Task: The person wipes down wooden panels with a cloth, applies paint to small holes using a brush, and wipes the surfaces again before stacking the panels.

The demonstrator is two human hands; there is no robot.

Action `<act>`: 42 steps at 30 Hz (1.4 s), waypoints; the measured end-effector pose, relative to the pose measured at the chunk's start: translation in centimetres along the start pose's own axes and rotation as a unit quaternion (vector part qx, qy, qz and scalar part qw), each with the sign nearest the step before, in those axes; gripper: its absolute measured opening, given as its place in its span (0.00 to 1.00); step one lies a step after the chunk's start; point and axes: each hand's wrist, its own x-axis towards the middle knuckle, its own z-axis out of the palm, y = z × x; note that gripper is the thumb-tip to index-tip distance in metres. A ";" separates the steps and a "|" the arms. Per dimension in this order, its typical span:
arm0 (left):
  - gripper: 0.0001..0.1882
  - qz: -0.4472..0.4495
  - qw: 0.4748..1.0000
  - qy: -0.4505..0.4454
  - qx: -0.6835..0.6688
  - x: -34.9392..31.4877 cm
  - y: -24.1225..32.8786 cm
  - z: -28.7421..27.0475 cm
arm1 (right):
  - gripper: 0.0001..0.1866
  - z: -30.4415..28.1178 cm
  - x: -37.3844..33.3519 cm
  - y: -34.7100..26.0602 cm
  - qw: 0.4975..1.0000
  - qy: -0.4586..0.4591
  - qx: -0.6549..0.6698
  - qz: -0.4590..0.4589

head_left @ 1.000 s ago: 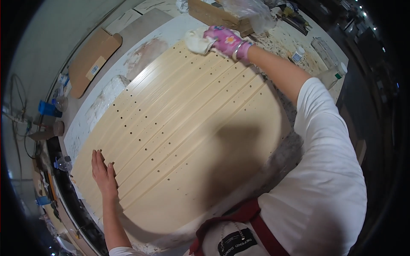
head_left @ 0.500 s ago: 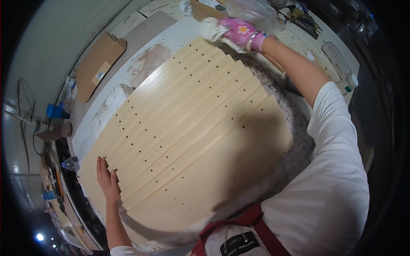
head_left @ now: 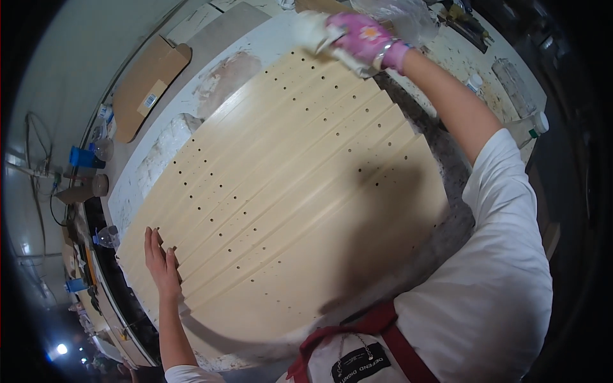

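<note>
The overlapping pale boards (head_left: 281, 172) lie flat in front of the person, in the middle of the worktop (head_left: 271, 39). Their long axis runs slantwise, from the person's near left up to the far right, and all of them point the same way, side by side. Parallel ridges follow that length, and the ends step back like stairs at both the lower left and the upper right. The board nearest the person shows the broadest face. Small dark holes dot the faces in two bands, one toward each end, and a shadow falls over the near right part.

The left hand (head_left: 163, 263) is bare and rests at the lower-left ends; its grip is slack, fingers straight and close together, thumb slightly apart, with nothing held. How hard it presses, I cannot tell.

The right hand (head_left: 367, 39), in a pink flowered glove, is at the far upper end of the boards. Its grip is closed on a bunched white cloth (head_left: 315, 33), blurred, with a flap hanging over the board ends; how the fingertips sit is hidden.

Left of the boards stands a piece of brown cardboard (head_left: 150, 86); a clear bottle (head_left: 529, 129) lies at the far right.
</note>
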 end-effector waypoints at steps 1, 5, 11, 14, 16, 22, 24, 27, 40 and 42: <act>0.27 -0.014 1.000 0.002 -0.012 0.0 -0.1 0.3 | 0.13 0.6 0.1 -1.8 0.998 -0.024 0.046 0.037; 0.27 0.059 0.998 0.031 0.010 -0.1 -1.3 0.5 | 0.14 1.8 0.4 1.8 0.985 -0.119 0.016 0.126; 0.28 -0.001 1.000 0.004 0.008 0.3 -0.4 0.3 | 0.16 -1.8 -0.8 1.6 0.986 -0.072 0.135 0.066; 0.27 0.025 0.999 0.030 -0.037 0.4 -0.8 0.9 | 0.17 1.9 0.8 -1.8 0.983 -0.079 0.165 -0.008; 0.26 0.020 0.999 0.007 0.039 -0.1 -1.0 0.1 | 0.18 2.9 1.7 -0.7 0.979 -0.078 0.191 0.001; 0.27 0.056 0.998 0.032 0.022 0.3 -0.9 0.6 | 0.23 6.3 0.1 3.6 0.895 -0.039 0.427 0.124; 0.27 0.024 0.999 0.028 -0.012 0.1 -0.3 0.4 | 0.25 7.1 -0.9 3.4 0.901 -0.032 0.385 0.197; 0.27 0.043 0.998 0.042 -0.024 0.7 -1.1 0.6 | 0.23 10.8 -2.6 7.1 0.848 0.094 0.383 0.354; 0.25 0.055 0.997 0.048 -0.005 -0.2 -2.0 0.4 | 0.16 4.6 0.4 0.6 0.898 0.092 0.313 0.295; 0.25 0.052 0.997 0.047 -0.020 0.2 -0.9 0.7 | 0.17 3.6 1.2 2.6 0.863 0.122 0.450 0.192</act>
